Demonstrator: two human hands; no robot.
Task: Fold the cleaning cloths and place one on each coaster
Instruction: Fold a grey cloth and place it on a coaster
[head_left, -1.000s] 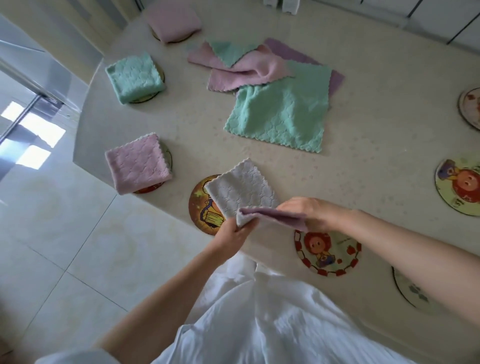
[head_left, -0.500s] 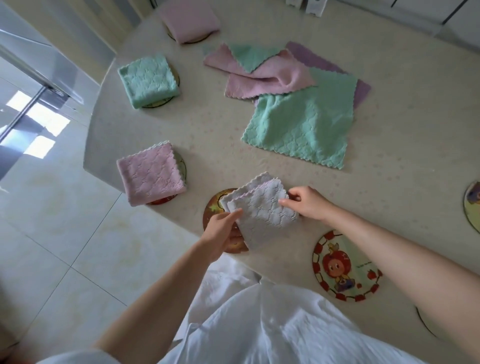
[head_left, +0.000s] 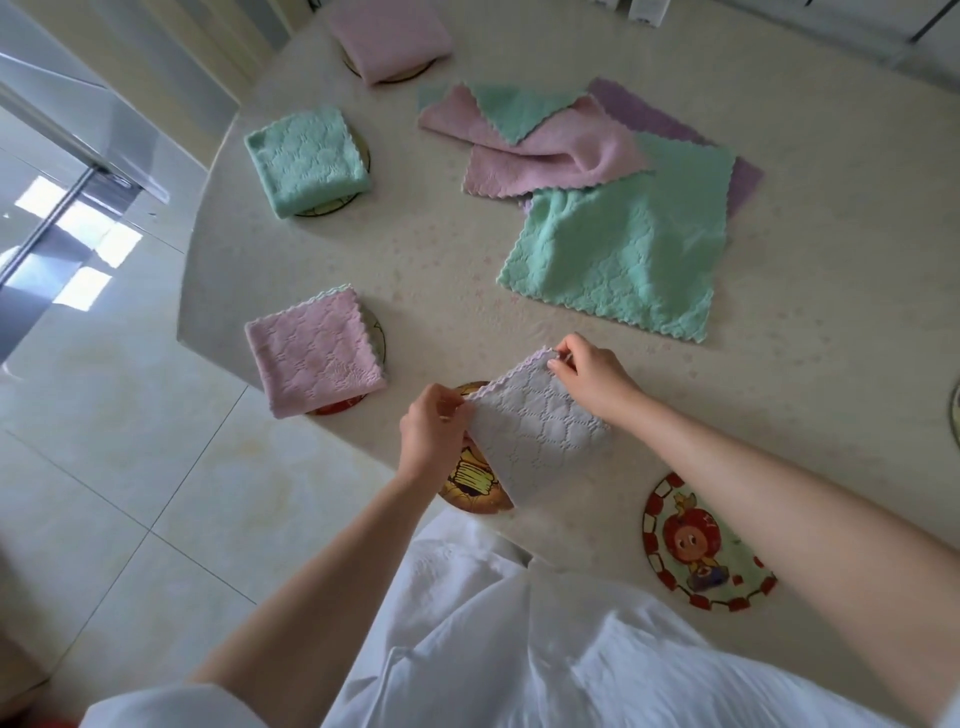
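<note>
Head cam: I see both hands on the folded grey cloth (head_left: 540, 441). Left hand (head_left: 431, 434) pinches its left corner, right hand (head_left: 595, 376) pinches the far corner. The cloth covers the right part of the brown coaster (head_left: 467, 488) at the table (head_left: 415, 260) edge; I can't tell if it lies flat. Red-rimmed coaster (head_left: 709, 551) sits near, to the right. Folded pink cloth (head_left: 311, 358) and folded green cloth (head_left: 306, 161) are each on a coaster. Unfolded green cloth (head_left: 623, 254) lies further back.

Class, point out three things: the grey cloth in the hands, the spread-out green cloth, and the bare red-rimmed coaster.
grey cloth (head_left: 540, 441), head view, middle of its folded face.
spread green cloth (head_left: 618, 254), head view, its centre.
red-rimmed coaster (head_left: 707, 545), head view, the printed figure.
</note>
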